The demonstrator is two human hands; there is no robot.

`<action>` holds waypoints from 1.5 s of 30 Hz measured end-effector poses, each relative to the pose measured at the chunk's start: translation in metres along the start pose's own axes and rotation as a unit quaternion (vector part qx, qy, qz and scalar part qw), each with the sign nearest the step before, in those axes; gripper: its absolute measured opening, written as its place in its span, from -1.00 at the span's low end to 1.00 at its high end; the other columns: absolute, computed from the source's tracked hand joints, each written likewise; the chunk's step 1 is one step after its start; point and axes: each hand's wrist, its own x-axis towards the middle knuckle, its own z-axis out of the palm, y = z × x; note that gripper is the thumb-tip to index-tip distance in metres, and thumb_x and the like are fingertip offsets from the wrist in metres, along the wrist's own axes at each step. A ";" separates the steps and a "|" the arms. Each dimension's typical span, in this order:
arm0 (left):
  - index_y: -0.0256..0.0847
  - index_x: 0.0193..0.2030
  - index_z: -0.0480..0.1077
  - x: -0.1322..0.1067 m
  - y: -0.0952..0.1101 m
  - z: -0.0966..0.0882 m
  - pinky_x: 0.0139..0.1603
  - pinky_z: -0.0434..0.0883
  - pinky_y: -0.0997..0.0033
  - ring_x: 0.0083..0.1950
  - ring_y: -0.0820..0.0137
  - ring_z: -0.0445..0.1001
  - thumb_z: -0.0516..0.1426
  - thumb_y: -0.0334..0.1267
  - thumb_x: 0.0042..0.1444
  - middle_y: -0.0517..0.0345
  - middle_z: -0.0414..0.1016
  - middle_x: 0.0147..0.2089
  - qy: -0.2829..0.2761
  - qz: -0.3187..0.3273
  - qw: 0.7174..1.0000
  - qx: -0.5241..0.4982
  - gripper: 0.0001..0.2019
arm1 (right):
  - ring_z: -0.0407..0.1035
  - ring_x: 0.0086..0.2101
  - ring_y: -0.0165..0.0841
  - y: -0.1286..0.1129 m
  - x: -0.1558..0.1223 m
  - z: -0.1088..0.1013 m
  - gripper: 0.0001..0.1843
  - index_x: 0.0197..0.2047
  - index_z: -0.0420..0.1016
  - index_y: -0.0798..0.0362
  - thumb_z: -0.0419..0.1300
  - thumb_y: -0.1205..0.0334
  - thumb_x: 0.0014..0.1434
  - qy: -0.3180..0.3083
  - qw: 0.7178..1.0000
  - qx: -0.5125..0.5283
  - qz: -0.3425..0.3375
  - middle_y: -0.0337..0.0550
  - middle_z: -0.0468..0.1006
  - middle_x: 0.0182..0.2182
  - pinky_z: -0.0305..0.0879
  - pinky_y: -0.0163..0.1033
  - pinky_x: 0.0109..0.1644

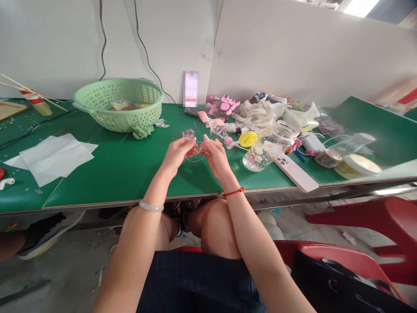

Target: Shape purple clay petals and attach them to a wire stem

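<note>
Forearms (195,230) reach past the desk's front edge, above the dark-clothed lap (198,278); pale bangle (151,206) on left wrist, red cord (233,191) on right. Black bag (329,282) on red chair (345,252), lower right. Over the green desk (130,180), left hand (180,152) and right hand (215,154) are close together, fingertips pinching a thin strand (195,161); it sags in a loop between them. Strand material: cannot tell. Pink phone (296,174) lies flat near the front edge, to the right; lidded tub (358,167) farther right. White sheets (55,158) overlap at left. Glass jar (262,152) leans over beyond the phone, mouth toward far right; yellow disc (248,138) just beside it. Mauve scrap (188,133) just beyond left hand. Farther back: green basket (143,117) at left with mixed contents, partly hidden; pink pieces (226,106) and heaped white strips (260,114) at right. Lit screen (190,89) stands upright by the white wall (169,39); its display is blurred.
</note>
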 end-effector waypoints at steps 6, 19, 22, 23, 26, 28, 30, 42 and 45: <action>-0.21 -0.49 0.49 -0.002 0.003 0.003 -0.31 0.36 0.47 -0.41 0.48 0.43 0.39 0.05 0.02 0.18 0.50 -0.49 -0.009 0.042 0.999 0.027 -0.63 | 0.34 -0.37 -0.44 -0.009 -0.007 0.001 -0.64 -0.58 0.48 0.02 0.42 0.04 0.10 -0.025 0.994 0.063 0.081 -0.27 0.49 -0.49 0.27 -0.29 -0.20; -0.24 -0.48 0.47 -0.006 0.010 0.010 -0.39 0.38 0.53 -0.47 0.54 0.39 0.41 -0.03 0.09 0.24 0.44 -0.53 -0.027 0.084 0.995 -0.041 -0.64 | 0.38 -0.48 -0.51 -0.024 -0.009 0.010 -0.56 -0.51 0.49 0.05 0.07 0.38 0.42 -0.039 0.940 0.249 0.228 -0.28 0.48 -0.58 0.36 -0.38 -0.26; -0.24 -0.49 0.46 -0.006 0.012 0.011 -0.41 0.38 0.54 -0.48 0.54 0.40 0.40 -0.06 0.10 0.27 0.41 -0.55 -0.031 0.083 0.995 -0.046 -0.65 | 0.39 -0.48 -0.51 -0.025 -0.009 0.010 -0.53 -0.52 0.48 0.06 0.05 0.38 0.44 -0.042 0.940 0.250 0.229 -0.27 0.48 -0.58 0.37 -0.39 -0.25; -0.24 -0.49 0.45 -0.006 0.013 0.012 -0.41 0.38 0.54 -0.49 0.54 0.40 0.40 -0.07 0.10 0.27 0.41 -0.56 -0.032 0.084 0.995 -0.046 -0.65 | 0.39 -0.47 -0.51 -0.025 -0.010 0.010 -0.52 -0.53 0.48 0.07 0.04 0.38 0.45 -0.042 0.939 0.251 0.230 -0.26 0.49 -0.57 0.37 -0.39 -0.24; -0.23 -0.50 0.43 -0.006 0.014 0.014 -0.42 0.37 0.53 -0.49 0.54 0.41 0.40 -0.08 0.11 0.28 0.40 -0.56 -0.037 0.089 0.994 -0.043 -0.65 | 0.38 -0.48 -0.51 -0.027 -0.011 0.009 -0.51 -0.53 0.48 0.08 0.03 0.39 0.44 -0.045 0.937 0.254 0.235 -0.25 0.48 -0.58 0.37 -0.37 -0.22; -0.23 -0.50 0.42 -0.007 0.014 0.014 -0.43 0.35 0.53 -0.50 0.54 0.41 0.40 -0.08 0.11 0.29 0.40 -0.57 -0.041 0.093 0.994 -0.038 -0.64 | 0.39 -0.46 -0.49 -0.027 -0.012 0.008 -0.53 -0.53 0.46 0.08 0.04 0.38 0.43 -0.052 0.936 0.253 0.237 -0.26 0.48 -0.57 0.37 -0.35 -0.20; -0.22 -0.50 0.42 -0.007 0.015 0.014 -0.42 0.35 0.52 -0.51 0.54 0.40 0.40 -0.08 0.12 0.29 0.40 -0.57 -0.046 0.099 0.993 -0.036 -0.64 | 0.40 -0.43 -0.48 -0.027 -0.013 0.007 -0.56 -0.53 0.45 0.07 0.07 0.37 0.41 -0.066 0.936 0.252 0.238 -0.26 0.49 -0.54 0.38 -0.32 -0.18; -0.23 -0.51 0.45 -0.008 0.023 0.017 -0.36 0.33 0.54 -0.46 0.54 0.37 0.34 -0.12 0.21 0.25 0.40 -0.53 0.022 0.073 0.997 -0.013 -0.66 | 0.37 -0.36 -0.44 -0.024 -0.017 0.012 -0.73 -0.46 0.45 0.00 0.31 0.14 0.25 -0.030 0.982 0.166 0.083 -0.29 0.50 -0.45 0.30 -0.31 -0.19; -0.24 -0.50 0.47 -0.009 0.023 0.019 -0.38 0.30 0.56 -0.47 0.56 0.35 0.33 -0.15 0.21 0.25 0.40 -0.53 0.048 0.043 0.997 -0.045 -0.68 | 0.39 -0.30 -0.42 -0.023 -0.019 0.010 -0.74 -0.39 0.52 -0.02 0.43 0.03 0.13 -0.045 0.991 0.119 0.042 -0.29 0.55 -0.38 0.32 -0.30 -0.16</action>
